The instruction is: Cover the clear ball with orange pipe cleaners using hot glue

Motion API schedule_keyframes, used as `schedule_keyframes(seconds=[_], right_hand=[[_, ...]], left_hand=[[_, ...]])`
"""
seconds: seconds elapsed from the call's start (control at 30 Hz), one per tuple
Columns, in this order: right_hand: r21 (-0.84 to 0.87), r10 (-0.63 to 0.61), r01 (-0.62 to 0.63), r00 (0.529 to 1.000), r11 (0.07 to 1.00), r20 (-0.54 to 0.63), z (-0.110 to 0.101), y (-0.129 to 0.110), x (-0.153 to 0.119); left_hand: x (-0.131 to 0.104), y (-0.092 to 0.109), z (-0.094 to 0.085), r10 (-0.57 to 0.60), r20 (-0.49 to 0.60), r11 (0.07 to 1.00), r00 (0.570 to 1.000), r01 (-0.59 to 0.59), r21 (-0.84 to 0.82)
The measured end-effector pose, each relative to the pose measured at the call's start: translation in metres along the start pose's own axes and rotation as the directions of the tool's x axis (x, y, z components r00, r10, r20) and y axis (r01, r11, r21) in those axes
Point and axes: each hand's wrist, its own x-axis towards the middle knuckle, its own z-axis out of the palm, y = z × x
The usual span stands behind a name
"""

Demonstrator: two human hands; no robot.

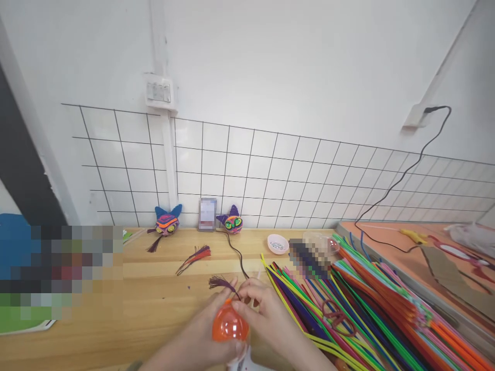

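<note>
Low in the middle, my left hand [201, 330] is closed around a shiny orange ball [231, 324]. My right hand [266, 306] bends over the ball's top, with its thumb on the orange surface and its fingers pinched at the stem of a dark purple tassel [221, 283]. The tassel's loose threads point left, above my left hand. Below the ball shows part of a white object [247, 360], whose kind I cannot make out. A black cord [240, 257] runs down behind my right fingers.
Two decorated animal heads [167, 220] [233, 220] and a phone [207, 214] stand along the wall grid. A red tassel [199, 255] lies on the wooden table. Bundled pipe cleaners [371, 309], red-handled scissors [338, 318] and a pink bowl [277, 244] are on the right.
</note>
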Motion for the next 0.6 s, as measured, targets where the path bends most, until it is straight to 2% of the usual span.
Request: schedule_keyframes(seconds=[0.1,0.27,0.6], right_hand=[[0.201,0.104,-0.107,0.994,0.974,0.024,0.0,0.002,0.003],[0.313,0.207,-0.21,0.977,0.926,0.045,-0.009,0.006,0.007],[0.336,0.205,-0.185,0.978,0.924,-0.026,-0.011,0.01,0.008]], left_hand=[[-0.002,0.009,0.001,0.026,0.032,0.999,0.999,-0.025,-0.025],[-0.003,0.012,-0.004,0.051,0.123,0.987,0.991,-0.031,-0.16],[-0.009,0.01,-0.01,0.018,0.17,0.978,0.985,0.018,-0.21]])
